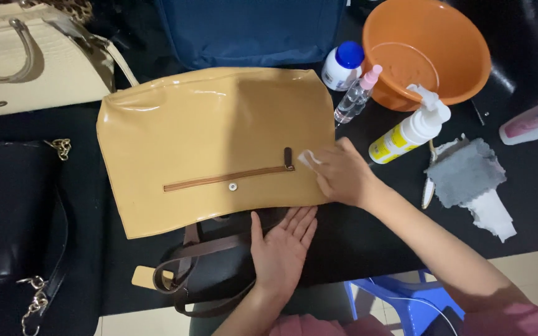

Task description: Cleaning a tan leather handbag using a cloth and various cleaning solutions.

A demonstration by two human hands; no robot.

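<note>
Black cloth covers the table [368, 236], whose near edge runs along the bottom of the view with pale floor below and a blue plastic stool [400, 298] tucked under it. Most of the middle is taken by a glossy tan bag [213, 143] lying flat, its brown straps [194, 261] spilling over the near edge. The right hand [340, 174] presses a small white pad [309, 159], pinched under its fingertips, on the bag's right side just beside the zipper pull. The left hand [281, 246] lies open, palm up, fingers touching the bag's lower edge.

Room is tight on the left: a black bag with chain [14, 230] sits just beside the tan one, and a cream handbag [32, 56] crowds the far corner. Behind is a dark blue bag [250, 31]. To the right stand an orange basin [428, 53], a white bottle with blue cap [342, 65], a clear spray bottle [356, 96] and a pump bottle [409, 130] lying tilted. A grey cloth [465, 171] lies near. Bare black cloth shows only along the near right.
</note>
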